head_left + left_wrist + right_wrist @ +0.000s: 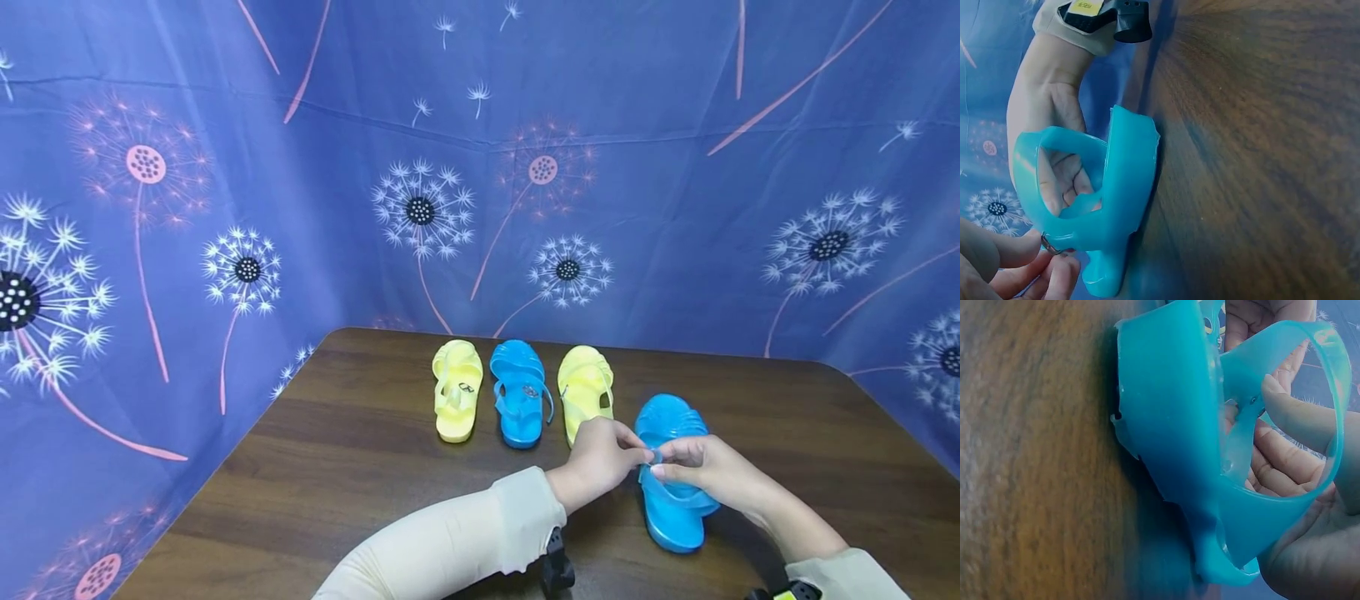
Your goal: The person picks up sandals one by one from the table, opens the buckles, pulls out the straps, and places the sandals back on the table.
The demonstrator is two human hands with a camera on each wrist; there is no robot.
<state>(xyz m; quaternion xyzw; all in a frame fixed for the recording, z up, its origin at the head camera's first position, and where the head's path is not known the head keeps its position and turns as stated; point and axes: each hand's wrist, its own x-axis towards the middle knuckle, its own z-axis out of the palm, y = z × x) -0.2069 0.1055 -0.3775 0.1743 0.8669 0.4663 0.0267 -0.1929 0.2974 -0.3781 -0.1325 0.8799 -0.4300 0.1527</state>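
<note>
A blue sandal stands on the table at the right, toe pointing away. At its left side, my left hand pinches the strap end by a small metal buckle. Close against it, my right hand pinches the strap between thumb and fingers. In the right wrist view the thumb lies beside the buckle, with the blue back strap looping over the hand. The fingertips partly hide where the strap meets the buckle.
Left of my hands stand a yellow sandal, another blue sandal and a further yellow sandal in a row. They rest on the dark wooden table. A blue dandelion-print cloth hangs behind.
</note>
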